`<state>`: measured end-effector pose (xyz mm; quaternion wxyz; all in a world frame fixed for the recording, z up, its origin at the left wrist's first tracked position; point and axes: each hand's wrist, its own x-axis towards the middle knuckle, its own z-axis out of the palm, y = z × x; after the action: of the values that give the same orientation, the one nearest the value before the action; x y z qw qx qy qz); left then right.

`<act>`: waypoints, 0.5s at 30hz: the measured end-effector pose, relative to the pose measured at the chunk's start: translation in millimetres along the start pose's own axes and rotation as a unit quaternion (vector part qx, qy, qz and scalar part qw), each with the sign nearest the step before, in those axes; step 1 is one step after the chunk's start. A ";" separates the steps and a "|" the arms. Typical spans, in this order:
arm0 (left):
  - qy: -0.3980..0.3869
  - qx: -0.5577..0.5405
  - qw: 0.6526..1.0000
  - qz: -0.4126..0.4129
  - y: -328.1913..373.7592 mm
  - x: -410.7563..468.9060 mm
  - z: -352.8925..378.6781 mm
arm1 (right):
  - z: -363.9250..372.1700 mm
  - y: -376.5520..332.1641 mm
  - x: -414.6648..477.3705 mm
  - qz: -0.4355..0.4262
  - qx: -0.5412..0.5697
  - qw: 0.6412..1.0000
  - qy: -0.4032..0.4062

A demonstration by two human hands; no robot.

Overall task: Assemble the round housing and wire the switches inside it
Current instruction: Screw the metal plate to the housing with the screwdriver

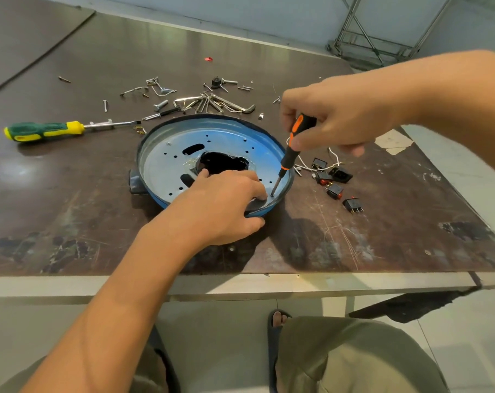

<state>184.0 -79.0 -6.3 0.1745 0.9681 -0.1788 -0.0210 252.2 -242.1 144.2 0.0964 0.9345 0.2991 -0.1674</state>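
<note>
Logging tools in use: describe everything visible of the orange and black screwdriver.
The screwdriver is slim: black plastic-looking handle with orange bands, thin metal shaft. The right hand grips its top; it stands steeply, top leaning right. Its tip rests on the round housing's floor near the right rim, beside the left hand's fingertips.

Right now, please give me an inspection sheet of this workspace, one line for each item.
Surface: dark worn table, scratched.
Job's things: blue round housing lies open side up; switches lie outside, on its right.
Clutter: green-yellow screwdriver, hex keys, loose screws.
Hands: right hand grips orange-black screwdriver, tip inside housing near rim; left hand grips housing rim.
Cables: thin white wires among switches.
Surroundings: metal frame beyond table.
</note>
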 end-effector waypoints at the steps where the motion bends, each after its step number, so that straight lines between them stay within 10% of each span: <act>1: 0.000 0.000 1.000 -0.001 0.2 0.1 0.0 | 2.1 -2.0 1.4 0.007 -0.037 0.999 0.031; 4: 0.002 -0.003 1.000 -0.001 1.0 -0.4 0.0 | 8.2 -4.4 7.2 0.060 -0.121 0.982 0.130; 10: -0.002 0.000 1.000 -0.004 2.1 -1.6 -1.7 | 1.4 2.5 0.0 0.011 0.010 1.000 0.011; 15: -0.004 0.005 1.000 -0.006 2.6 -1.3 -2.2 | 16.4 -0.3 5.5 -0.011 -0.105 0.974 0.202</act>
<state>182.1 -80.1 -3.3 0.1687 0.9699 -0.1739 -0.0253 252.1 -243.5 127.0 0.1298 0.9303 0.3384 0.0565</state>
